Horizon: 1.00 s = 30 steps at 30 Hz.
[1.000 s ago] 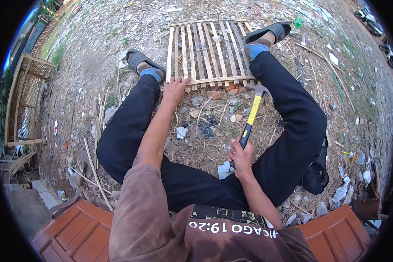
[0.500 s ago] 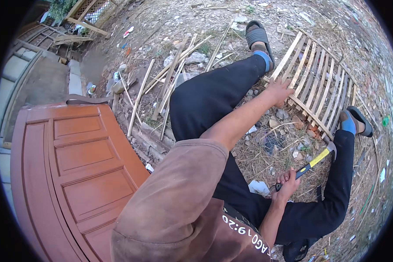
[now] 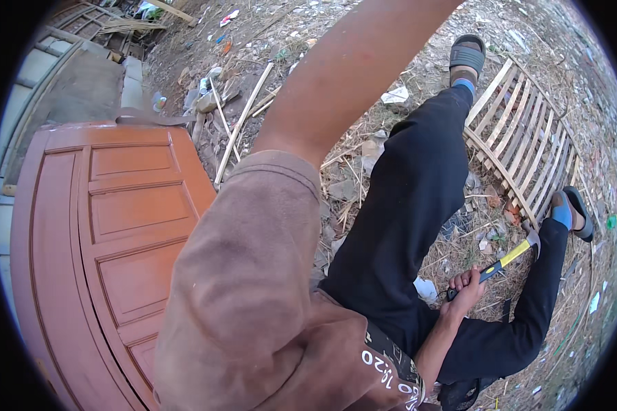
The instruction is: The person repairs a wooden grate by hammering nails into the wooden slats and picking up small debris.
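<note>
I sit on a reddish wooden door panel (image 3: 103, 226) with my legs in black trousers stretched over littered ground. My right hand (image 3: 467, 286) grips the black end of a hammer (image 3: 507, 253) with a yellow handle; its steel head rests low beside a slatted bamboo frame (image 3: 528, 151) lying between my feet. My left arm rises across the middle of the view and leaves it at the top edge, so my left hand is out of sight.
Loose bamboo sticks (image 3: 240, 123) and scraps lie on the dirt to the left of my legs. A concrete slab (image 3: 68, 89) and stacked wood sit at the upper left. Paper and plastic litter is scattered around the frame.
My head has turned further left, showing more of the door panel. My left hand has come off the bamboo frame and lifted out of view. The right hand still holds the hammer low.
</note>
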Available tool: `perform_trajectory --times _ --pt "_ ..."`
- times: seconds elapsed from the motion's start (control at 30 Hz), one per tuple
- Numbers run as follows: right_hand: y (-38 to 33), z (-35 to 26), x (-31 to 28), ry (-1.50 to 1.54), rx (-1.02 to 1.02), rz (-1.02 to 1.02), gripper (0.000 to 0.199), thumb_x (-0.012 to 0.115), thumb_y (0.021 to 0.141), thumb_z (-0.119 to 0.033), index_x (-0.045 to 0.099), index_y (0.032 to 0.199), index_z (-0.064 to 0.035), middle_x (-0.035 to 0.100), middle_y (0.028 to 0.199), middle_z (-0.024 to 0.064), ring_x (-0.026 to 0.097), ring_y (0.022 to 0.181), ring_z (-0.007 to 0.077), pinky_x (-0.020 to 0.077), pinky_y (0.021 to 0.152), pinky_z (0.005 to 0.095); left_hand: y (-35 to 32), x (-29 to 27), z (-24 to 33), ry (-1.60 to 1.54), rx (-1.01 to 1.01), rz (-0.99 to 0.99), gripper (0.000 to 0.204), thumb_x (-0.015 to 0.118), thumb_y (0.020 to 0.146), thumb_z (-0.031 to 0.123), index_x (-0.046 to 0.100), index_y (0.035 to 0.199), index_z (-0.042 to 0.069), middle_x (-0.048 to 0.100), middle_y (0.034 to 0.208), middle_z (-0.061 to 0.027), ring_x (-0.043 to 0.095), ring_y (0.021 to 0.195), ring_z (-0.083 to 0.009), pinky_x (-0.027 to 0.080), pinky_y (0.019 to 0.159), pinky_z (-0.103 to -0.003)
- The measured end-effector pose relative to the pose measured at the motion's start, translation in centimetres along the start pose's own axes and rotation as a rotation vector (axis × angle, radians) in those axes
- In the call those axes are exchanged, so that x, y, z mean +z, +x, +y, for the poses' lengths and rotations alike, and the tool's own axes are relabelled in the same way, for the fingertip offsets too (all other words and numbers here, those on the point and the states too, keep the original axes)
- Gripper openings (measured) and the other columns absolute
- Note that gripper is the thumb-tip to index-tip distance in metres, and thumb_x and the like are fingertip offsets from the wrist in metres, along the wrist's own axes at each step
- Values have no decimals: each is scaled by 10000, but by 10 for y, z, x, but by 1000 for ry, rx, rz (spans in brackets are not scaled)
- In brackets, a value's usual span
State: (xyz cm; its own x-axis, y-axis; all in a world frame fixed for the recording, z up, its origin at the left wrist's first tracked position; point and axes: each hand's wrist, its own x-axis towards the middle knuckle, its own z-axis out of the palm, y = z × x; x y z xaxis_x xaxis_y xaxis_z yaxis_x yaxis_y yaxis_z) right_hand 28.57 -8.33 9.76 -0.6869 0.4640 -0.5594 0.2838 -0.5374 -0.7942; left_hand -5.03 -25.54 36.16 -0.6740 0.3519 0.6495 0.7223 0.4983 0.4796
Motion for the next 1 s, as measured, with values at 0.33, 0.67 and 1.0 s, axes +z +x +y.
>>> perform_trajectory --times 0.33,0.67,1.0 --pt "10 3 -12 4 2 66 150 564 949 -143 420 911 -128 330 614 -57 315 459 47 307 420 242 -340 -77 -252 579 -815 -759 298 668 812 189 682 1047 6 722 985 -175 697 922 -312 541 840 -403" --pt "22 -1 -27 89 114 22 180 595 938 -101 421 892 -112 405 630 -20 375 454 78 356 432 264 -451 -15 -368 383 -899 -480 100 548 741 18 519 837 21 605 737 -204 608 731 -386 463 670 -451" --pt "26 17 -31 150 163 61 201 609 927 -96 414 885 -122 405 631 -25 393 464 81 370 439 275 -460 -21 -377 558 -1005 -569 171 648 787 52 568 937 27 614 726 -122 636 696 -260 495 644 -381"
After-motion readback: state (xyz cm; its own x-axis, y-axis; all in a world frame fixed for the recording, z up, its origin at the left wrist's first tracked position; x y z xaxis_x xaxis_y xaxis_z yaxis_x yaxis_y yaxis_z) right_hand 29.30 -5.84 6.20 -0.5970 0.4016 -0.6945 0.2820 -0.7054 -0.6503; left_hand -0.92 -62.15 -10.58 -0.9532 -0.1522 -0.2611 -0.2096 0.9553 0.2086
